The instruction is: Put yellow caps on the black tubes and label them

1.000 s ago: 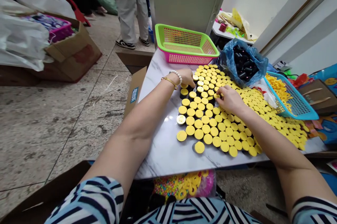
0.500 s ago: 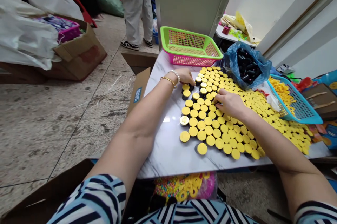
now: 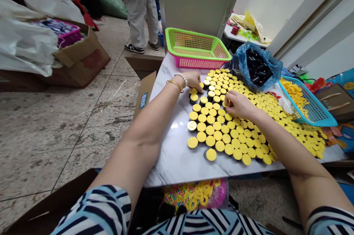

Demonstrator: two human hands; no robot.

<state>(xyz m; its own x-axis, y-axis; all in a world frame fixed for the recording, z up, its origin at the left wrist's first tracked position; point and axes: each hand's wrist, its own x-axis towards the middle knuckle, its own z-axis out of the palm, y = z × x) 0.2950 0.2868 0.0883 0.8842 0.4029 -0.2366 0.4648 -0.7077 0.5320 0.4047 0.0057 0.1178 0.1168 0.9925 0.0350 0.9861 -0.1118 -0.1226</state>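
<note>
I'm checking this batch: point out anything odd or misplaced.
One stray yellow-topped piece sits out of line, beyond the near edge of the cluster. At the cluster's left edge, a pale-topped piece looks odd: whitish rather than plain yellow, though that may be glare.

Bare tabletop [image 3: 178, 161] between left forearm [image 3: 163, 115] and yellow-topped pieces [image 3: 219, 146]; a hand fits through. Packed pieces block the middle, green-and-pink basket [image 3: 200, 62] the far edge, blue bag [image 3: 241, 62] far right.
</note>
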